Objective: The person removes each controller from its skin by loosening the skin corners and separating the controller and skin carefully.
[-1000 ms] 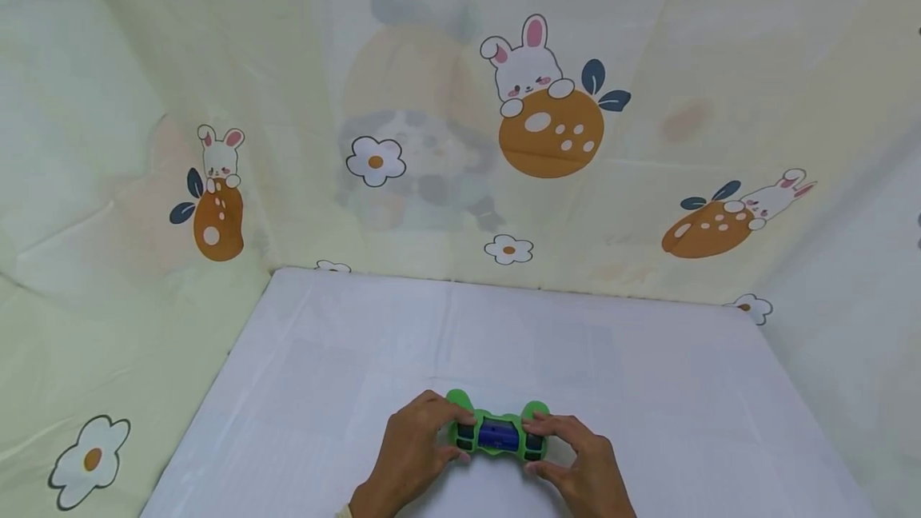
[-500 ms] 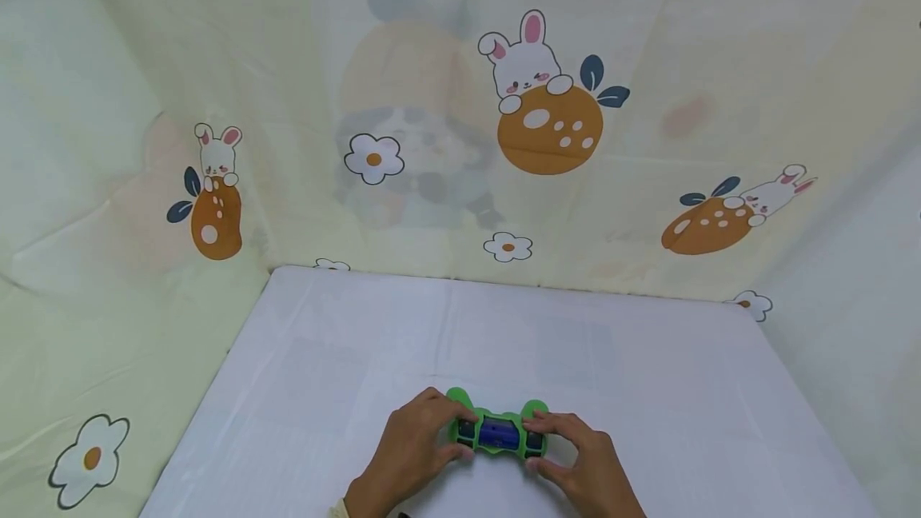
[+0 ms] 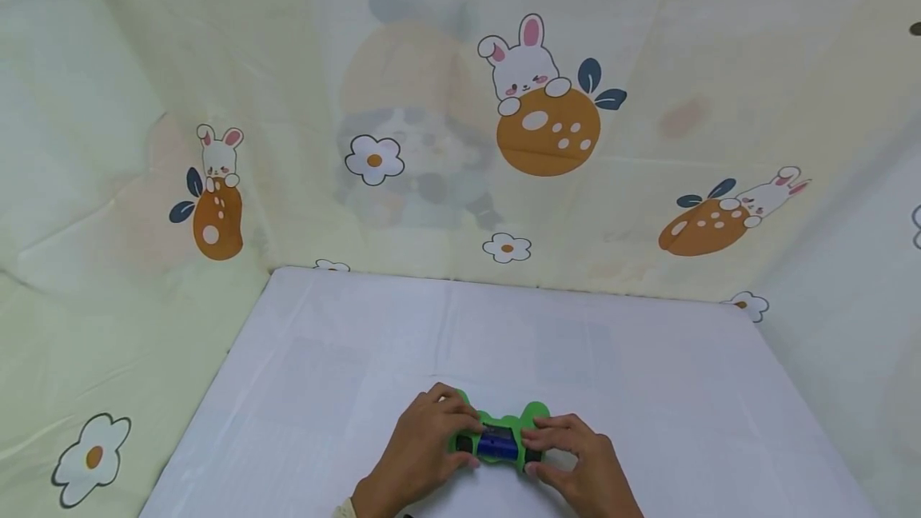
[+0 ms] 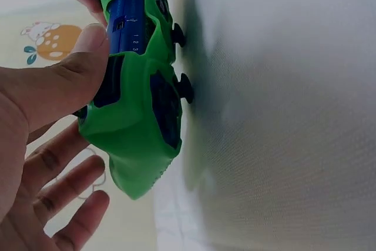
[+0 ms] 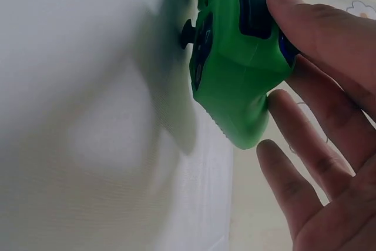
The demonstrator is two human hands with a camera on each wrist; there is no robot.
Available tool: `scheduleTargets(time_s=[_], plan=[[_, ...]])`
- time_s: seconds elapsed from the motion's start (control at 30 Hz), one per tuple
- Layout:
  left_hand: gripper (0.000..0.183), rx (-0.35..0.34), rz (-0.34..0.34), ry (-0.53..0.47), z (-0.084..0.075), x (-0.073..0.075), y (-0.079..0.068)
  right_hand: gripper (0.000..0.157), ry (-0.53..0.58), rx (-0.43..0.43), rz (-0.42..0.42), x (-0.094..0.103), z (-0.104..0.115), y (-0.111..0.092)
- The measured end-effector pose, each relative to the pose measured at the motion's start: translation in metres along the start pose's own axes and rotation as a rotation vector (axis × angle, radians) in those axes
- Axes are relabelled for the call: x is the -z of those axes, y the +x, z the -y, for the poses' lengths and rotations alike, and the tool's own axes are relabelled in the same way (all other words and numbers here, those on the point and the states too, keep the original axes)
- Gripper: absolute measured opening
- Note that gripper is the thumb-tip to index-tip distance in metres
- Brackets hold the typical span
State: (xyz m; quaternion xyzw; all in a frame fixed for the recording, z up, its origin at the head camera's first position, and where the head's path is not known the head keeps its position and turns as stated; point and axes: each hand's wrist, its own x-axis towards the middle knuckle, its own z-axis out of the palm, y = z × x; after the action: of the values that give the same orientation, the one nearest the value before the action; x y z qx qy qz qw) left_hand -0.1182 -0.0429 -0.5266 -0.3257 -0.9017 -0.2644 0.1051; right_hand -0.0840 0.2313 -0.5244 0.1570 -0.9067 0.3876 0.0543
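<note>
The left hand [image 3: 426,440] had edged inward, apparently regripping; it pinched the controller [image 3: 496,444]. So did the right hand [image 3: 586,454].

White-covered table [image 3: 612,374] beneath a green-cased controller [image 3: 498,444], sticks downward, contact unclear.

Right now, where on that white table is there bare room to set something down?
The near middle is crowded: the left grip and right grip hold the green game controller there. Bare tabletop lies beyond it, back to the patterned cloth, and to either side, outward of each grip.
</note>
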Motion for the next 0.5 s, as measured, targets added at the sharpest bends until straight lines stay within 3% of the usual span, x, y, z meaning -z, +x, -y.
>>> scheduleTargets(time_s=[0.27,0.5], plan=[[0.043,0.008,0.052,0.027,-0.001,0.0,0.0,0.038,-0.067,0.159,-0.123,-0.011,-0.004,-0.004],[0.043,-0.01,-0.011,0.028,0.002,-0.004,-0.002,0.045,0.0,0.198,-0.216,-0.019,-0.003,-0.004]])
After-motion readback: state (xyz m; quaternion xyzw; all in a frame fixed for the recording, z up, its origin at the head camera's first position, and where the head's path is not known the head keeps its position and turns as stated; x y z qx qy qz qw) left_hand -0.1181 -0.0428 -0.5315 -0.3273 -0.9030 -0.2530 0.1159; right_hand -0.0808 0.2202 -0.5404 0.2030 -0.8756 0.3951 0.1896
